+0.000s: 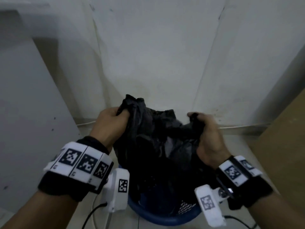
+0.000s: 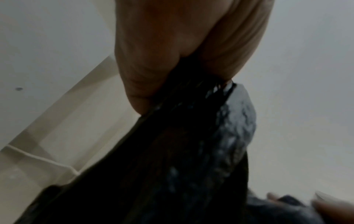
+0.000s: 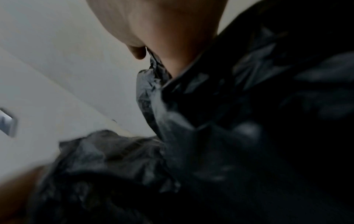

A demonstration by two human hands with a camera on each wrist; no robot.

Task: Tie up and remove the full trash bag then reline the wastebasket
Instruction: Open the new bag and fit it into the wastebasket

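Observation:
A black trash bag (image 1: 156, 146) rises out of a blue wastebasket (image 1: 158, 219) on the floor by the wall. My left hand (image 1: 112, 119) grips a bunched part of the bag's top edge on the left side, with black plastic sticking up above the fist. My right hand (image 1: 206, 129) grips the top edge on the right. The bag mouth sags open between them. In the left wrist view the bag (image 2: 172, 151) hangs taut from my curled fingers (image 2: 153, 68). The right wrist view shows crumpled bag plastic (image 3: 229, 136) under my palm (image 3: 162, 30).
A pale wall (image 1: 156, 55) stands close behind the basket. A white panel (image 1: 24, 104) is on the left and a brown cardboard sheet (image 1: 283, 146) on the right. Black cables (image 1: 92, 214) trail on the tiled floor beside the basket.

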